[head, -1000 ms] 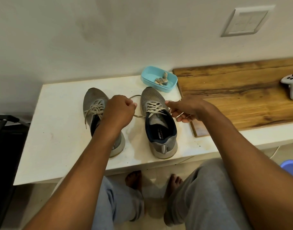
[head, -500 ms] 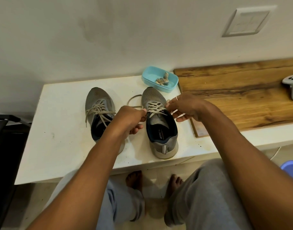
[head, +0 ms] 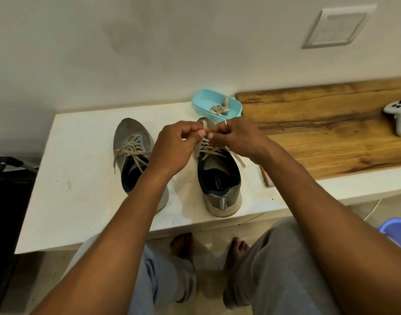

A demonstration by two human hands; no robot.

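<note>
Head view: left hand (head: 174,144) and right hand (head: 236,137), fingers curled, fingertips nearly meeting, each pinching lace (head: 204,125) above shoe (head: 220,178); knot hidden beneath them, toe mostly covered.

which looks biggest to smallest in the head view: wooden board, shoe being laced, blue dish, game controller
1. wooden board
2. shoe being laced
3. blue dish
4. game controller, cut off by the frame edge, so unsure against the dish
</note>
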